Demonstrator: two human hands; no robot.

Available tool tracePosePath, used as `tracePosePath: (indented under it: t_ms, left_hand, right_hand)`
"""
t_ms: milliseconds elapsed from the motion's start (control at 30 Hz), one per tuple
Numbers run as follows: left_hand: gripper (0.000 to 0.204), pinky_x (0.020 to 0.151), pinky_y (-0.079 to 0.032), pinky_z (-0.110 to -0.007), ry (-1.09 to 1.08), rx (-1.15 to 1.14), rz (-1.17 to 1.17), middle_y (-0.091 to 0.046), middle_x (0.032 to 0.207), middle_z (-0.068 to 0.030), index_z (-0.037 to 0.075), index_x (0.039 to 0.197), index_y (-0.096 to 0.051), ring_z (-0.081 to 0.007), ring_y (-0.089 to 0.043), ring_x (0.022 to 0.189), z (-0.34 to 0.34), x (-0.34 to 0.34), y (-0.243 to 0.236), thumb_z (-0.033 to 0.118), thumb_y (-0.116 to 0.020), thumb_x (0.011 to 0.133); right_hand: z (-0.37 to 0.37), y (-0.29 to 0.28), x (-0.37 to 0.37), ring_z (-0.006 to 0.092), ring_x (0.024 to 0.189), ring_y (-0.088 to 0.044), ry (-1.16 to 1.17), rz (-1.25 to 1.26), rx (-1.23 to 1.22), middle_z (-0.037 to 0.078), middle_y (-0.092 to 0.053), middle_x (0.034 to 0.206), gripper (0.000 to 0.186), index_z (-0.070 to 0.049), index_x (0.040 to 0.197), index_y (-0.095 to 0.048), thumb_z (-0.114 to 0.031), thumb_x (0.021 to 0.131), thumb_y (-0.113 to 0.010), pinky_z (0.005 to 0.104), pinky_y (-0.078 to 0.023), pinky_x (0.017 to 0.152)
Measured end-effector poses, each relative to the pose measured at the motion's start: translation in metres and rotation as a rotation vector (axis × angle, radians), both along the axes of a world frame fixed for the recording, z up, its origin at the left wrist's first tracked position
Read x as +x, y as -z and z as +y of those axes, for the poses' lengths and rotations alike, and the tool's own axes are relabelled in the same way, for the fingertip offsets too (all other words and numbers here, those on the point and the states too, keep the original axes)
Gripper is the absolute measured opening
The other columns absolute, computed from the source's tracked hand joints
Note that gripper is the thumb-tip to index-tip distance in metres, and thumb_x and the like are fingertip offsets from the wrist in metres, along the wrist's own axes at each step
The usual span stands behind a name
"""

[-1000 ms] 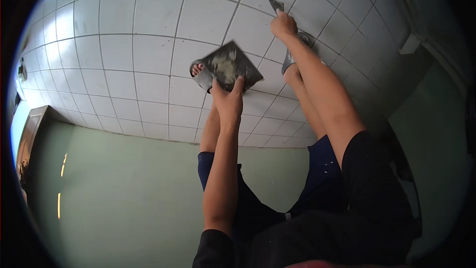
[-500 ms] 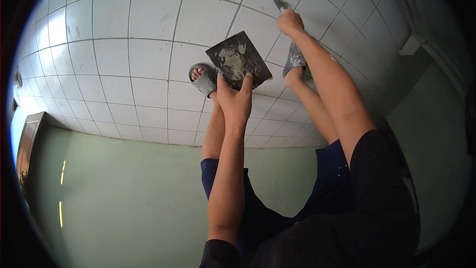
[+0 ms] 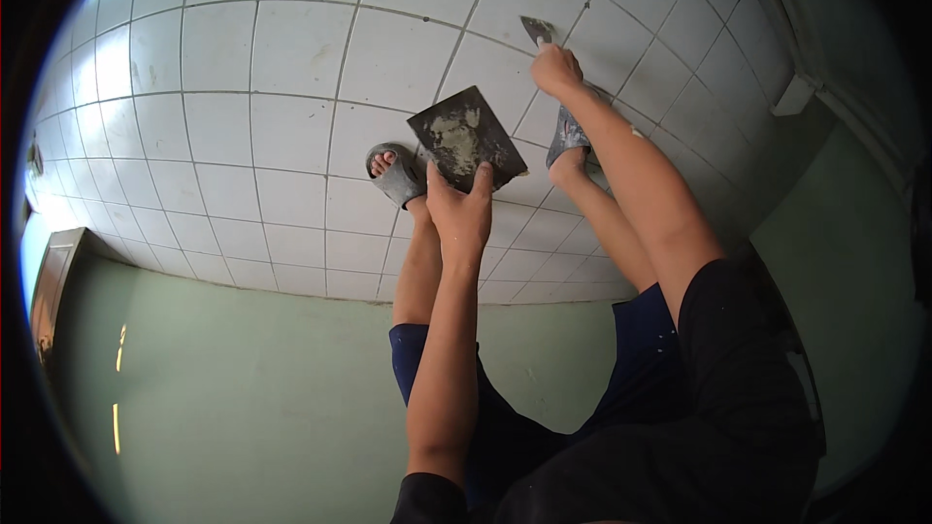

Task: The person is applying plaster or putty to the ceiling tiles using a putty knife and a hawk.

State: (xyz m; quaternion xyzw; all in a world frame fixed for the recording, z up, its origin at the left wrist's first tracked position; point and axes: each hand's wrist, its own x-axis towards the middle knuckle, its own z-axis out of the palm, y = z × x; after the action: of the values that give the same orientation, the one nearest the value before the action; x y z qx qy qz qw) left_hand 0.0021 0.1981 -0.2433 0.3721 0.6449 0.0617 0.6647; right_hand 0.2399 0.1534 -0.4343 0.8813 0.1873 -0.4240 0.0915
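Observation:
My left hand (image 3: 458,206) grips a dark square board (image 3: 467,133) by its near corner, thumb on top, with a smeared patch of grey-beige paste on it. My right hand (image 3: 555,68), farther up and to the right, is closed round the light handle of a small pointed trowel (image 3: 536,29); its grey blade is over a white tile near a grout line. My left foot in a grey slide sandal (image 3: 396,181) is just left of the board. The right sandal (image 3: 568,134) is partly hidden by my right forearm.
White square tiles (image 3: 291,136) with dark grout lines cover the floor. A pale green wall (image 3: 223,378) fills the lower left. A wooden frame (image 3: 60,267) stands at the far left beside bright light. At the upper right is a pipe or trim with a white block (image 3: 794,95).
The board has shifted right over the last second, rising and then dropping back slightly in the picture, uncovering more of my left sandal. The trowel now sits a little lower and farther left.

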Motion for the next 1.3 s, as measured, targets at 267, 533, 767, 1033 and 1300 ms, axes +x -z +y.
tracePosePath:
  t_ms: [267, 533, 767, 1033, 1300]
  left_hand:
    - [0.041, 0.092, -0.049, -0.035, 0.010, 0.010, -0.016, -0.066, 0.111, -0.0188, -0.006, 0.121, -0.051, -0.0246, -0.065, 0.102, 0.002, 0.002, -0.007, 0.007, -0.068, 0.086]
    - [0.041, 0.092, -0.049, -0.034, 0.036, 0.040, 0.033, -0.067, 0.110, -0.0194, -0.007, 0.120, -0.050, -0.0238, -0.066, 0.102, -0.003, 0.006, -0.009, 0.007, -0.068, 0.086]
    - [0.038, 0.090, -0.050, -0.035, -0.008, 0.039, 0.012, -0.068, 0.106, -0.0186, -0.006, 0.116, -0.051, -0.0244, -0.066, 0.099, -0.005, 0.004, -0.006, 0.008, -0.068, 0.085]
    - [0.039, 0.087, -0.052, -0.035, 0.073, 0.083, 0.072, -0.069, 0.104, -0.0193, -0.006, 0.117, -0.052, -0.0262, -0.068, 0.095, -0.003, -0.002, -0.006, 0.006, -0.069, 0.084]
    - [0.039, 0.088, -0.052, -0.036, 0.026, 0.056, 0.001, -0.069, 0.104, -0.0201, -0.006, 0.117, -0.052, -0.0261, -0.069, 0.097, -0.005, -0.013, 0.002, 0.006, -0.069, 0.083]
  right_hand:
    - [0.052, -0.002, 0.049, 0.0429, 0.114, -0.061, -0.009, -0.048, 0.056, 0.027, -0.064, 0.119, 0.040, -0.004, 0.128, -0.060, -0.017, 0.092, -0.047, 0.0492, -0.050, 0.097]
    - [0.061, -0.002, 0.063, 0.0430, 0.119, -0.059, -0.051, 0.011, 0.008, 0.028, -0.060, 0.127, 0.042, -0.001, 0.132, -0.055, -0.016, 0.093, -0.045, 0.0506, -0.049, 0.100]
    - [-0.016, 0.010, -0.013, 0.0422, 0.118, -0.060, -0.146, -0.030, 0.041, 0.029, -0.062, 0.123, 0.041, 0.001, 0.126, -0.057, -0.019, 0.092, -0.045, 0.0488, -0.049, 0.100]
    - [0.026, 0.021, 0.082, 0.0418, 0.116, -0.061, 0.144, -0.030, 0.037, 0.027, -0.064, 0.121, 0.039, 0.002, 0.121, -0.060, -0.017, 0.091, -0.046, 0.0477, -0.049, 0.100]
    - [-0.035, 0.016, -0.002, 0.0427, 0.117, -0.059, -0.061, 0.030, -0.040, 0.028, -0.061, 0.126, 0.045, 0.000, 0.131, -0.055, -0.017, 0.090, -0.046, 0.0485, -0.048, 0.100]
